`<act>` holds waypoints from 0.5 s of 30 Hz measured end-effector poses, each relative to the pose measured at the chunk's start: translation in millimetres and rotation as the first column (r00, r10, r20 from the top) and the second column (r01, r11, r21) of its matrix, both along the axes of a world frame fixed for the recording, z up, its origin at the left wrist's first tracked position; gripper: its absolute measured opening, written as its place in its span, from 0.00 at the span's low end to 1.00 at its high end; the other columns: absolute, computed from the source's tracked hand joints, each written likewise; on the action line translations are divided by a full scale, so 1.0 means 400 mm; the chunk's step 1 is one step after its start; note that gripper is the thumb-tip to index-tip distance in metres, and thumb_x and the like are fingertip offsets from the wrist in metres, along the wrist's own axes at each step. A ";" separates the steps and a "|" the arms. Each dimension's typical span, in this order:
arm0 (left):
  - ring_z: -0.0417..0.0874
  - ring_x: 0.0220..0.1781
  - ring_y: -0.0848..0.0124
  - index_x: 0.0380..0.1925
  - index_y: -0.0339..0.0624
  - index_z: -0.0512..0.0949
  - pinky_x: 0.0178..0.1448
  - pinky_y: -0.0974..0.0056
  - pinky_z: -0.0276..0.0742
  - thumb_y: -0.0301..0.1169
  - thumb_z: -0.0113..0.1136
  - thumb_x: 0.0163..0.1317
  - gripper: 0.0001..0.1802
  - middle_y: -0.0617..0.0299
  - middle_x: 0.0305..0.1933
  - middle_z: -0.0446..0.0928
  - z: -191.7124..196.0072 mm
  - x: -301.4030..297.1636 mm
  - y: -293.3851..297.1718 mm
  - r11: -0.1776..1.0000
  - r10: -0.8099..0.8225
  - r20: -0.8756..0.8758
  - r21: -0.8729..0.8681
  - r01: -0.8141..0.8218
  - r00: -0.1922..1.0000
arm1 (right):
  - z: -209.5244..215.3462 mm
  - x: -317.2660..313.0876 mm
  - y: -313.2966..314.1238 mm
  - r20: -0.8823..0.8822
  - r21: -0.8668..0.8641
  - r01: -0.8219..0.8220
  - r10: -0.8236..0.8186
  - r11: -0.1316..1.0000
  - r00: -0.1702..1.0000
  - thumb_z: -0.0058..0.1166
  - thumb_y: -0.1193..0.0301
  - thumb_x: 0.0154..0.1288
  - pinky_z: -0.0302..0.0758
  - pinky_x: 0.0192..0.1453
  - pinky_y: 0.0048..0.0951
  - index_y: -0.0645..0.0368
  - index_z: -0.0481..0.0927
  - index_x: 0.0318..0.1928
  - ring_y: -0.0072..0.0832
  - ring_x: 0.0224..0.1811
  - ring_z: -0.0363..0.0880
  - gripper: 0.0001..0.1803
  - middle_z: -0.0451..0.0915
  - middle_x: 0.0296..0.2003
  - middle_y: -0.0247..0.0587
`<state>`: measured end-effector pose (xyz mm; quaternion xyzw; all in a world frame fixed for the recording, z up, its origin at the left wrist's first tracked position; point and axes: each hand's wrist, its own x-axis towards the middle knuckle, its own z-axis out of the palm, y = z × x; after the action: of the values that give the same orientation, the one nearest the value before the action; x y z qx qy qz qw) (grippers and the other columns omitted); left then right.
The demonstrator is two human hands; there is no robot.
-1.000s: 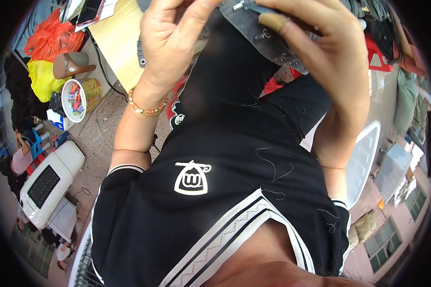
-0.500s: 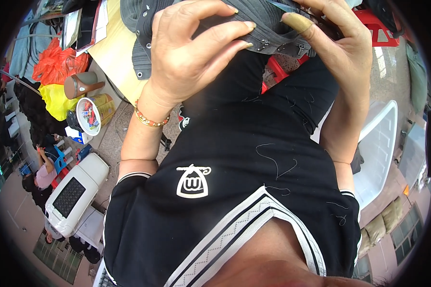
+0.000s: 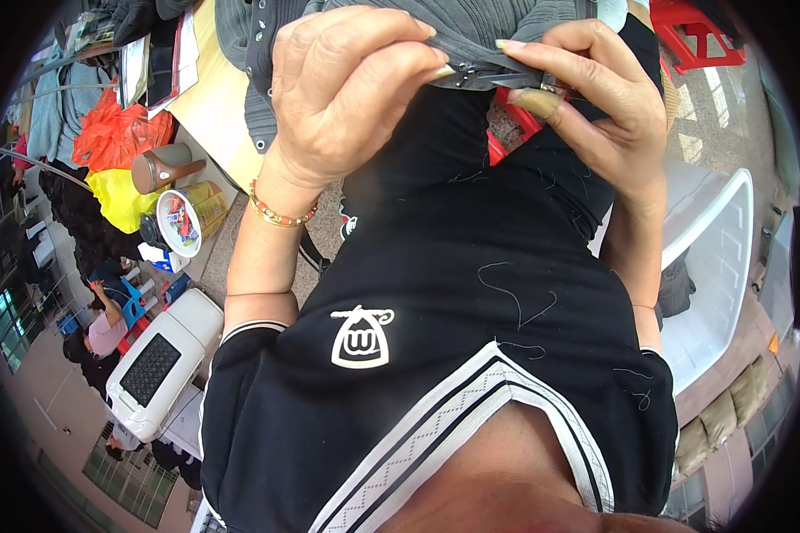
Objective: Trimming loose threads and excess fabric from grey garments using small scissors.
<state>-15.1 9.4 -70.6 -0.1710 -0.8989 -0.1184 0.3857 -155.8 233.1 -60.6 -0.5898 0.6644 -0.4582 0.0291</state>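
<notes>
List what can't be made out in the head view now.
In the head view:
- Grey garment: far part cut off by the top edge.
- Metal fittings on it: too small to tell their kind.
- Left hand: palm hidden behind its own back.
- Dark cloth in the white bin: partly hidden by the right forearm.
- Tub contents: too small to identify.

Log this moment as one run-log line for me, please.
left grip: grey garment | right grip: same garment, lower edge | left side: red bag, yellow bag | right side: white tub
</notes>
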 end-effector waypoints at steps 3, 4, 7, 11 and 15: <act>0.82 0.47 0.65 0.38 0.45 0.83 0.51 0.64 0.77 0.25 0.72 0.55 0.10 0.62 0.42 0.80 0.003 -0.001 0.018 0.999 -0.019 -0.021 0.043 0.020 1.000 | 0.008 -0.002 -0.004 -0.073 0.010 -0.016 0.016 1.000 0.997 0.67 0.80 0.57 0.70 0.36 0.20 0.64 0.85 0.52 0.21 0.36 0.74 0.20 0.78 0.41 0.38; 0.82 0.47 0.65 0.38 0.45 0.83 0.51 0.64 0.77 0.25 0.72 0.55 0.10 0.62 0.42 0.80 0.004 0.000 0.021 0.999 -0.022 -0.019 0.042 0.023 1.000 | 0.016 -0.001 -0.012 -0.127 0.003 -0.035 0.036 0.999 0.991 0.65 0.81 0.59 0.71 0.39 0.20 0.64 0.84 0.53 0.21 0.38 0.75 0.20 0.78 0.42 0.38; 0.82 0.47 0.65 0.38 0.44 0.83 0.51 0.64 0.77 0.24 0.72 0.56 0.10 0.62 0.43 0.80 0.004 0.004 0.024 0.998 -0.021 0.005 0.064 0.021 1.000 | 0.097 0.046 -0.036 0.011 0.171 0.135 -0.139 0.976 0.990 0.73 0.77 0.49 0.72 0.32 0.25 0.59 0.88 0.46 0.26 0.29 0.76 0.20 0.78 0.32 0.36; 0.82 0.47 0.66 0.39 0.43 0.82 0.51 0.65 0.78 0.23 0.71 0.58 0.10 0.59 0.43 0.79 0.000 0.005 0.026 0.991 -0.004 0.029 0.132 0.000 1.000 | 0.083 0.044 -0.041 -0.045 0.128 0.146 -0.141 0.981 0.989 0.73 0.75 0.49 0.74 0.31 0.27 0.56 0.89 0.44 0.28 0.29 0.78 0.18 0.78 0.31 0.36; 0.83 0.47 0.66 0.39 0.39 0.82 0.52 0.65 0.79 0.24 0.69 0.61 0.07 0.57 0.44 0.79 -0.018 0.001 0.027 0.970 -0.022 0.006 0.244 0.020 1.000 | 0.076 0.045 -0.049 -0.098 0.057 0.137 -0.131 0.989 0.986 0.74 0.75 0.48 0.74 0.30 0.27 0.56 0.89 0.42 0.27 0.28 0.78 0.17 0.78 0.30 0.34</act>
<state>-14.8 20.3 -77.6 -0.1315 -0.8773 -0.2328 0.3985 -137.8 213.4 -30.4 -0.5635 0.7175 -0.4092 -0.0143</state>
